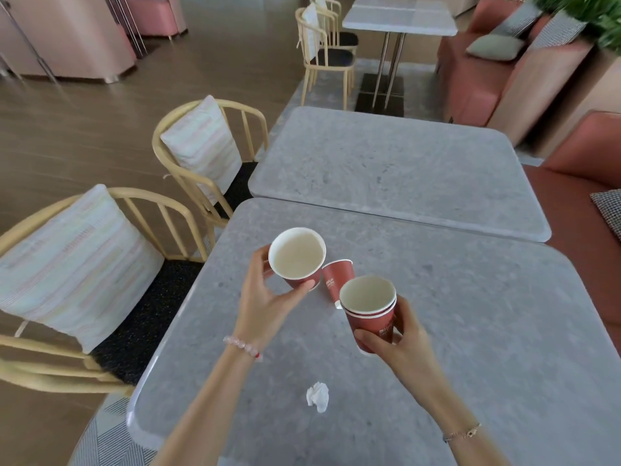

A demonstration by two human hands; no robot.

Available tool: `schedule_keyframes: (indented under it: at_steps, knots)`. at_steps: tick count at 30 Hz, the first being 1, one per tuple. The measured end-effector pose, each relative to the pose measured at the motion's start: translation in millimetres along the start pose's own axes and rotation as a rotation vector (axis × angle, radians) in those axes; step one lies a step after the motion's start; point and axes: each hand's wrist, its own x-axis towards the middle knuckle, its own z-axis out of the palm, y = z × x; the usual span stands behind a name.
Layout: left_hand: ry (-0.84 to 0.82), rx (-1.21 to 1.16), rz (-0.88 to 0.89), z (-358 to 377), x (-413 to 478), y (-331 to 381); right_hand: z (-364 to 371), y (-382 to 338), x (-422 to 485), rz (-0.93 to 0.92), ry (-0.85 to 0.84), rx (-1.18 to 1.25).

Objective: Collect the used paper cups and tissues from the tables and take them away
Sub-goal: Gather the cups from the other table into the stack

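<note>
Head view: the left hand [268,297] pinches one paper cup [297,255] near its base, and the right hand [400,334] wraps a stack [369,307] of two above the table [470,331]. That light pinch may slip during nesting, or clip the third cup [337,277] between them; the tissue [317,396] lies nearer the person.

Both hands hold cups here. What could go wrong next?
With the left hand gripping a single red paper cup and the right hand a nested stack of red paper cups, the crumpled white tissue and the tipped red cup on the grey stone table may be left behind. Stacking mid-air could fumble a cup.
</note>
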Motion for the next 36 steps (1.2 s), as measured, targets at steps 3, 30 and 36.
schedule_keyframes:
  at_steps: [3,30,36]
  knots:
    - [-0.017,-0.024,0.023,1,-11,19,-5,4,-8,-0.009,-0.033,0.007]
    - [-0.325,-0.113,-0.054,23,-55,50,-11,-6,-36,-0.137,-0.071,0.011]
    - [-0.413,-0.039,-0.032,25,-57,47,-10,-6,-36,-0.140,-0.080,0.032]
